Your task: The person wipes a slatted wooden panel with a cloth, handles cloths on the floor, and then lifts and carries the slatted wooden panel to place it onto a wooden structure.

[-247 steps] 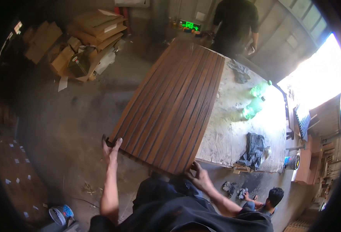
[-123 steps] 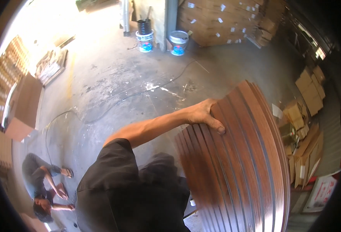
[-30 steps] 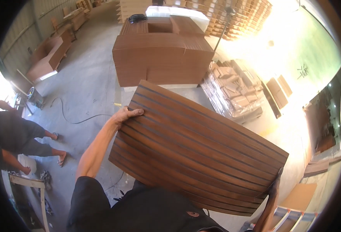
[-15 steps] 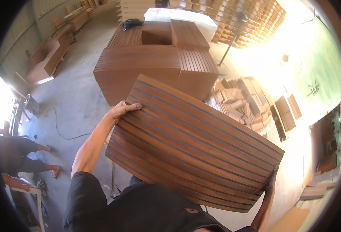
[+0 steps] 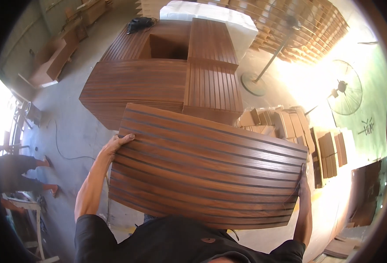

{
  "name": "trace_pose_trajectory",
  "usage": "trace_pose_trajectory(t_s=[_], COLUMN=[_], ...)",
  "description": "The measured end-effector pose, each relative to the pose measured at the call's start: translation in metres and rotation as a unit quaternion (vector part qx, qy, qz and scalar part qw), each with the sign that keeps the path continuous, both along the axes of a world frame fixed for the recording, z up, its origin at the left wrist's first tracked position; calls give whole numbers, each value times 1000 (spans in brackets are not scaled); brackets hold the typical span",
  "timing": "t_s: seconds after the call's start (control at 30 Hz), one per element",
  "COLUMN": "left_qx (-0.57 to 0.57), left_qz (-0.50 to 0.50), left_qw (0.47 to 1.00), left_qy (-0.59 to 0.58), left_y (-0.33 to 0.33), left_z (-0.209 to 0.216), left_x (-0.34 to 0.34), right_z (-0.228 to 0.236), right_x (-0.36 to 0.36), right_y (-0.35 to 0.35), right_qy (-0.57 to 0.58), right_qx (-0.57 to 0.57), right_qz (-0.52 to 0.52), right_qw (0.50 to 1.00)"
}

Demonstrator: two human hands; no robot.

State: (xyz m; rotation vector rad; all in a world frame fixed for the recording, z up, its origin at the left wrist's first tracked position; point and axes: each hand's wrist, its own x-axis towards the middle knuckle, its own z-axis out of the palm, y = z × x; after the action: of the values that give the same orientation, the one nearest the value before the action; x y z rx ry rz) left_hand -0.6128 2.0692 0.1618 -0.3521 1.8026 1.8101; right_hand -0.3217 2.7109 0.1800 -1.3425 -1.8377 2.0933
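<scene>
A large brown wood-grain panel [image 5: 206, 168] with dark parallel grooves spans the space before my chest, held by its two short ends. My left hand [image 5: 115, 144] grips the left end, thumb lying over the top face and the other fingers hidden underneath. At the right end, my right hand [image 5: 303, 175] is closed on the edge, its fingers partly in shadow. Just beyond the panel stand stacks of similar brown panels [image 5: 136, 81], some with grooved tops, around a square gap. The held panel's far edge overlaps the near side of these stacks in view.
A black bag [image 5: 140, 24] lies on the stacks, with a white wrapped block [image 5: 211, 15] behind. Right are a pedestal stand [image 5: 254, 83], a fan [image 5: 342, 85] and piled cardboard pieces [image 5: 285, 125]. Another person [image 5: 20, 173] is at the left, near a cable [image 5: 66, 151] on the floor.
The panel has turned from a steep slant to nearly level across, its right end rising and its left end dropping. My view has shifted, bringing the fan into sight.
</scene>
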Motion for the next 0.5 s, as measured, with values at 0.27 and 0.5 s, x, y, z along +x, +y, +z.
trace_pose_trajectory(t_s=[0.27, 0.5], left_qx=[-61, -84], left_qz=[99, 153], left_qw=[992, 980], left_qy=[-55, -93], left_y=[25, 50], left_z=[-31, -17], left_x=[-64, -86], right_z=[-35, -59], right_x=[-179, -318], right_y=[88, 112], right_qy=[-60, -81], right_qx=[55, 7], right_qz=[95, 206], right_qw=[992, 975])
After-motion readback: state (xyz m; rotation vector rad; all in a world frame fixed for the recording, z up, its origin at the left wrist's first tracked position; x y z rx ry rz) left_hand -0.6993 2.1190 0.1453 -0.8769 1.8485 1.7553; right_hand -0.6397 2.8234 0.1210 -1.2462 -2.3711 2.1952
